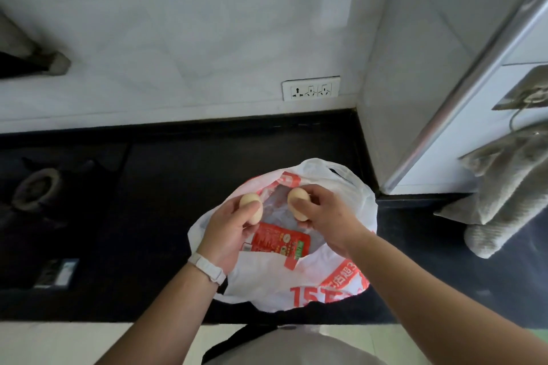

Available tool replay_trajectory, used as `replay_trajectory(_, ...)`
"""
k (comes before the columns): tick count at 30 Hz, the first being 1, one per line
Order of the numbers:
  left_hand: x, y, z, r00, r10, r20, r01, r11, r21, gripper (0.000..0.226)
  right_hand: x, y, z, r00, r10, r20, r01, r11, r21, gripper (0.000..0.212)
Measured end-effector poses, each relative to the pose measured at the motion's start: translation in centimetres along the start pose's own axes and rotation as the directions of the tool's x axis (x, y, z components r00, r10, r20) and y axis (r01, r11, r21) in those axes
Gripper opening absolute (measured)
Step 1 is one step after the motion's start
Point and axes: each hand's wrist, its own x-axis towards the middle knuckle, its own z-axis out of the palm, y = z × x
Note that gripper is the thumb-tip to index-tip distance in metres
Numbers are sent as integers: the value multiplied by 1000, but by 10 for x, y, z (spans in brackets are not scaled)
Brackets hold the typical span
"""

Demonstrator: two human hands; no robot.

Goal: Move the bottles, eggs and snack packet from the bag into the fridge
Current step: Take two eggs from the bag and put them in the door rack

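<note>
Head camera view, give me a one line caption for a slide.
Each hand lifts an egg, left hand, right hand, above the open bag still holding the snack packet.

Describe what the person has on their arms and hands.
Both forearms are bare, with no sleeves in view and no gloves. The left hand has a white band around its wrist, like a watch or fitness strap. The right hand and its wrist carry nothing visible.

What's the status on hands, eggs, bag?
Left hand grips one egg; right hand grips another egg. Both above the open bag. Snack packet inside. Nothing in the way.
</note>
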Motion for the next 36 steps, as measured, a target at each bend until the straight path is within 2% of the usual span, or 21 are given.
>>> replay_trajectory(3, -21, 7, -11, 1000, 7, -24, -9, 996, -93, 27, -6, -11, 20, 999, -38, 39, 40, 998, -42, 28)
replay_trajectory(10, -56, 11, -63, 983, 59, -173, -89, 981, -173, 21, -24, -41, 80, 988, -90, 129, 115, 972, -204, 29)
replay_trajectory(17, -93, 5, -149, 963, 122, -241, -180, 955, -236, 24, -34, -47, 171, 973, -111, 202, 124, 991, -57, 24)
replay_trajectory(21, -130, -3, -230, 943, 167, -288, -244, 935, -257, 24, -50, -46, 254, 958, -125, 258, 134, 991, -20, 19)
replay_trajectory(30, -203, -45, -395, 874, 190, -448, -348, 887, -303, 18, -97, -49, 434, 921, -98, 378, 159, 978, -133, 16)
replay_trajectory(36, -258, -74, -479, 782, 138, -608, -414, 844, -341, 21, -116, -42, 541, 868, -53, 493, 166, 968, -189, 16)
